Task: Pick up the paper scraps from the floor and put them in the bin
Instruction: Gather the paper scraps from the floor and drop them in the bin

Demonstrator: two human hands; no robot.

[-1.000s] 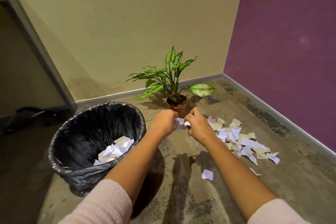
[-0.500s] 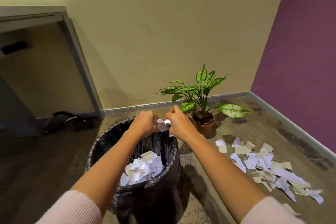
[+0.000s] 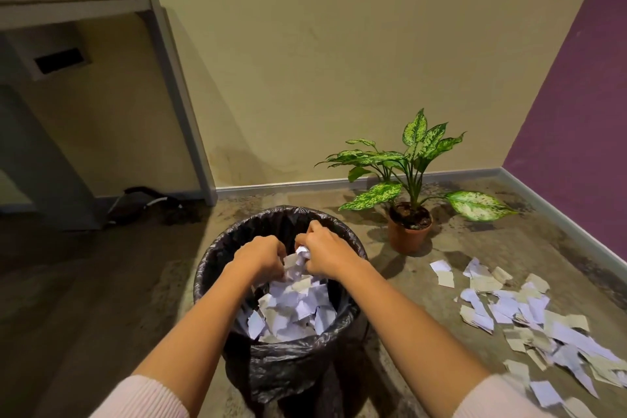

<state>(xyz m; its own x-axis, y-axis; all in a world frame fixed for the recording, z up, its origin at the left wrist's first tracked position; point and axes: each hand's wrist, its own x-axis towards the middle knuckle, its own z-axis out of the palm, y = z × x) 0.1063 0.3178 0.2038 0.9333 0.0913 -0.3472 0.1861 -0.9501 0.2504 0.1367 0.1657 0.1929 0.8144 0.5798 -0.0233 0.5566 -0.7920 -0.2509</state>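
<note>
Your 2 hands meet over the mouth of the bin point(image 3: 207, 268), which is lined with a black bag. Your left hand point(image 3: 259, 256) and your right hand point(image 3: 327, 256) both have their fingers curled around a bunch of paper scraps point(image 3: 298, 260), gripped between them just above the pile of scraps point(image 3: 291, 310) that lies inside the bin. The loose scraps point(image 3: 529, 316) on the concrete floor lie spread out to your right, apart from the bin, on the side of the purple wall point(image 3: 576, 112). A potted plant point(image 3: 412, 159) stands beyond the bin to the right, near the skirting of the beige wall. A grey desk point(image 3: 159, 30) stands at the far left.
</note>
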